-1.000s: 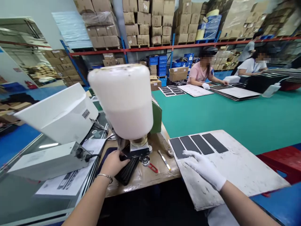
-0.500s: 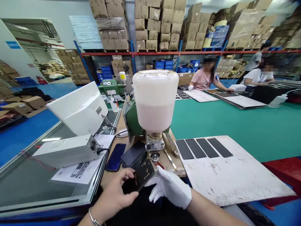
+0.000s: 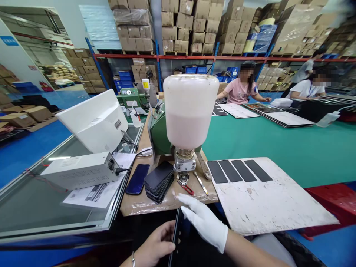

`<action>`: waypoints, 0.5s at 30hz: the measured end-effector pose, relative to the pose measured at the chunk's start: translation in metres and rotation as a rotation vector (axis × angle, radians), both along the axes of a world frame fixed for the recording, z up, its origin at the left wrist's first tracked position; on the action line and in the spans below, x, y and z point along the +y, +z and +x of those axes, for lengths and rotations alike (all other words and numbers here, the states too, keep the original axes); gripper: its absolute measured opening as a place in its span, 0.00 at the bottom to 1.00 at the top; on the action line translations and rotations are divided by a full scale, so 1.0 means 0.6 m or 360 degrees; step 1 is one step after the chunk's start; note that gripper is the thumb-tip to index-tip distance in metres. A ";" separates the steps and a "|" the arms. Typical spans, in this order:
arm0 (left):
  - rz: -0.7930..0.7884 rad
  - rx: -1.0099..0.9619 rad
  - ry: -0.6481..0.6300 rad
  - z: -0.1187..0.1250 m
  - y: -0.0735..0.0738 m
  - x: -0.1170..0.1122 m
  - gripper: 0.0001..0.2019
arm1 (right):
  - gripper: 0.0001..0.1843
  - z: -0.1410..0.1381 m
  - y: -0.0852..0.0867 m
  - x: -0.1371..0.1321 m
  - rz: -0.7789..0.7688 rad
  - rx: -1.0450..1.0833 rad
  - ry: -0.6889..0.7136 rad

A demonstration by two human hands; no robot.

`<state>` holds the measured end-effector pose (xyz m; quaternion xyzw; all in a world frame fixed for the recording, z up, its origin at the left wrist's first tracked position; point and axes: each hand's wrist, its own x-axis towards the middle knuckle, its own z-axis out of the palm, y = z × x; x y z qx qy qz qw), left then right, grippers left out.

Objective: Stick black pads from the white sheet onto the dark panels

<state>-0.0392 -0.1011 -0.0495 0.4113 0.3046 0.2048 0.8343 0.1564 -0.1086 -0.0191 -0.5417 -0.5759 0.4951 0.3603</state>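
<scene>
My bare left hand [image 3: 156, 243], with a bracelet at the wrist, grips a black phone-shaped panel [image 3: 176, 233] by its long side. The panel is tilted almost edge-on, and small pale marks show near its face. My right hand [image 3: 207, 222], in a white glove, is at the panel's upper end with its fingers stretched out; whether they touch it I cannot tell. Beyond the hands, a stack of similar dark panels [image 3: 159, 180] lies on the brown bench. Over the bench hangs a large translucent bottle [image 3: 190, 111], half full of pale liquid, above a metal nozzle [image 3: 183, 176].
Dark panels [image 3: 237, 171] lie in a row on a white board [image 3: 274, 200] at right. A blue-screened phone [image 3: 137, 179], red-handled tool [image 3: 185, 187] and thin blade-like tool [image 3: 200, 183] rest on the bench. A grey power box [image 3: 79, 172] stands left. Co-workers [image 3: 241, 89] sit across the green table.
The panel has been lowered toward my lap and turned from face-on to nearly edge-on. My left hand moved down and right with it; my right hand's fingers came together along its upper end.
</scene>
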 end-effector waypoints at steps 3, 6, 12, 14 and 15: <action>-0.0195 -0.0056 0.0038 -0.001 -0.006 0.000 0.22 | 0.27 0.015 0.007 -0.014 0.0174 -0.0202 0.0287; -0.0313 -0.0139 0.0078 -0.003 -0.012 -0.008 0.20 | 0.30 0.019 0.000 -0.023 0.0198 -0.0277 0.0391; -0.0453 -0.0330 0.0251 -0.012 -0.008 -0.010 0.23 | 0.20 0.059 -0.009 -0.011 -0.0080 -0.0149 0.0195; -0.0403 -0.0386 0.0291 -0.011 0.000 0.006 0.25 | 0.09 0.092 -0.003 -0.003 -0.0295 -0.0071 0.0135; -0.0336 -0.0411 0.0314 -0.008 0.005 0.018 0.26 | 0.06 0.110 0.002 0.000 -0.0357 -0.0025 0.0080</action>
